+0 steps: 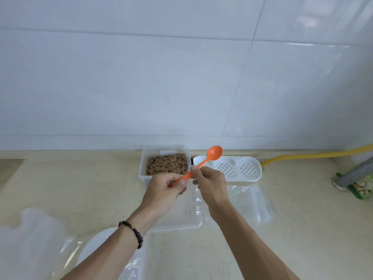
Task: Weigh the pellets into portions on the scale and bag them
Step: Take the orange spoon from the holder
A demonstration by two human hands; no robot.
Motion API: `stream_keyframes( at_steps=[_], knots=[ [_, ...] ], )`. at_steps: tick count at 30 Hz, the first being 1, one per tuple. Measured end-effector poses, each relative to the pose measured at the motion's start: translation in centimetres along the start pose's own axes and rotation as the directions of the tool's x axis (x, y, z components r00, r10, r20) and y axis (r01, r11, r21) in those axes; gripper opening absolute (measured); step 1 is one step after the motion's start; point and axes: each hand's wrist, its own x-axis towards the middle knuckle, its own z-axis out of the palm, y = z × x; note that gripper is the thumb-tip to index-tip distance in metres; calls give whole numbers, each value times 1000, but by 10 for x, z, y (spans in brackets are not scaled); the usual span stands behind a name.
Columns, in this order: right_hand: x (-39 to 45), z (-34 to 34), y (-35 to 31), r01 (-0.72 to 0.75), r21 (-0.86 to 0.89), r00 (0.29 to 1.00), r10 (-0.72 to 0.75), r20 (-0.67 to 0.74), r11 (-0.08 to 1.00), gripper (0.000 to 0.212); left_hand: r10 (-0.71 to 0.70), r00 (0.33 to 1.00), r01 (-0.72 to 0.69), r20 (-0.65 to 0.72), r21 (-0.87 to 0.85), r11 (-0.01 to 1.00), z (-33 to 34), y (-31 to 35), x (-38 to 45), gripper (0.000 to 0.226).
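An orange plastic spoon (214, 153) is held in the air by both hands, bowl up and to the right. My left hand (164, 188) grips the end of its handle. My right hand (210, 182) pinches the handle nearer the bowl. Behind the hands, a clear tub (144, 158) holds brown pellets (167, 164) against the wall. Clear plastic trays (260, 207) lie on the counter under my right wrist. A white round dish (94, 245) sits near my left forearm, partly hidden. I cannot make out a scale display.
A white perforated tray (240, 168) stands right of the tub. A yellow hose (314, 155) runs along the wall at the right. A grey handle and green packet (357, 182) lie at the right edge. Clear bags (30, 239) lie bottom left.
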Motion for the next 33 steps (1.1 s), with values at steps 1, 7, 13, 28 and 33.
stream_keyframes(
  at_steps=[1, 7, 13, 28, 33],
  knots=[
    [-7, 12, -2, -18, 37, 1000, 18, 1, 999, 38, 6, 999, -6, 34, 6, 1000, -13, -4, -5, 16],
    [-49, 87, -9, -10, -97, 1000, 11, 3, 995, 22, 98, 994, -107, 44, 322, 941, -107, -49, -46, 13],
    [-76, 133, 26, 31, -487, 994, 24, 106, 873, 11, 77, 995, -25, -59, 611, 791, -200, -123, -79, 25],
    [-89, 100, 52, -379, -451, 903, 430, 13, 808, 16, -139, 988, 153, -66, 497, 854, -206, -149, -73, 25],
    [-90, 93, 41, -358, -245, 890, 409, 201, 901, 10, -18, 995, 81, -97, 695, 715, -198, -145, -67, 34]
  ],
)
